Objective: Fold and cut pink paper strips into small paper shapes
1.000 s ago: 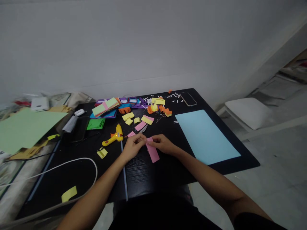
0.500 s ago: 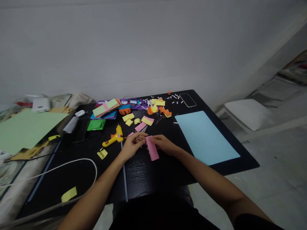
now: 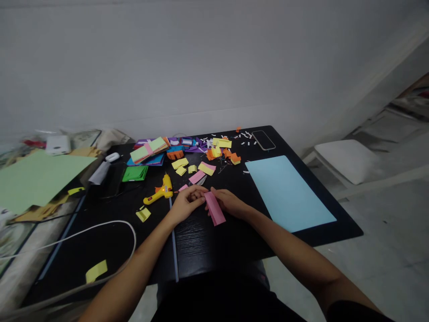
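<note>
A folded strip of pink paper (image 3: 215, 210) hangs tilted over the front of the black table, its lower end toward me. My right hand (image 3: 231, 202) is closed on the strip's right side, thumb at its upper edge. With curled fingers, my left hand (image 3: 188, 202) pinches the strip's upper left corner; some fingertips are hidden behind the paper. Just beyond my hands lie scissors (image 3: 202, 180), mostly covered, and more pink paper (image 3: 197, 177). A yellow glue gun (image 3: 161, 191) rests left of my left hand, above a long glue stick (image 3: 174, 255).
Yellow paper pieces (image 3: 180, 163), orange scraps (image 3: 214, 154) and white clippings lie toward the wall. A light blue sheet (image 3: 290, 192) is on the right, a phone (image 3: 263, 140) behind it. Green folded paper (image 3: 135, 173) and a white cable (image 3: 134, 237) are on the left.
The lower end of the pink paper strip has swung slightly to the right and its face has turned a little. Both hands have stayed nearly in place.
</note>
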`<action>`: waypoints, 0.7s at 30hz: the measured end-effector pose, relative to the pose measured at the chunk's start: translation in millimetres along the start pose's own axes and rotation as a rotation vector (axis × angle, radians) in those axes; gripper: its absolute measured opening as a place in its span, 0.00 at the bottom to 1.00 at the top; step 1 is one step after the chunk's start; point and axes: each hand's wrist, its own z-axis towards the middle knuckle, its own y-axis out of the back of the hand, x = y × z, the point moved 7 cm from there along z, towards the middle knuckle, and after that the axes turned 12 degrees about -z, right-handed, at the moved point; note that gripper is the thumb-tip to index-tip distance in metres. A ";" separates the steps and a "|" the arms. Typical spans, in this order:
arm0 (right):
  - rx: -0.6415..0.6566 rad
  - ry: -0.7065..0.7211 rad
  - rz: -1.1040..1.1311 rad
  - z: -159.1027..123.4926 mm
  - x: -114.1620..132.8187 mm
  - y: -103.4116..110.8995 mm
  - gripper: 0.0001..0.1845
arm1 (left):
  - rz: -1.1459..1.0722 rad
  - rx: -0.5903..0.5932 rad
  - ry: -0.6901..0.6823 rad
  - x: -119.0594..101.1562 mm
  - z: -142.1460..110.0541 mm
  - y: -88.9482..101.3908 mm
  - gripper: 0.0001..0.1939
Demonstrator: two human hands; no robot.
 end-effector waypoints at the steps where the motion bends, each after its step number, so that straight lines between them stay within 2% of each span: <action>1: 0.007 0.006 -0.007 0.3 0.2 -0.4 0.29 | 0.015 -0.001 0.006 0.3 0.2 0.1 0.14; 11: 0.041 0.029 -0.134 -5.2 5.3 -7.5 0.34 | 0.043 -0.078 0.016 3.6 0.8 4.3 0.09; 15: 0.052 0.034 -0.074 0.0 0.3 -6.5 0.38 | 0.050 -0.126 0.001 -0.2 0.4 5.1 0.11; 18: 0.003 0.080 -0.022 4.4 0.2 -0.8 0.39 | 0.041 -0.169 -0.009 -1.9 0.7 7.0 0.13; 21: -0.123 0.185 -0.083 4.1 7.6 8.4 0.30 | 0.041 -0.182 -0.008 -0.8 1.1 7.9 0.12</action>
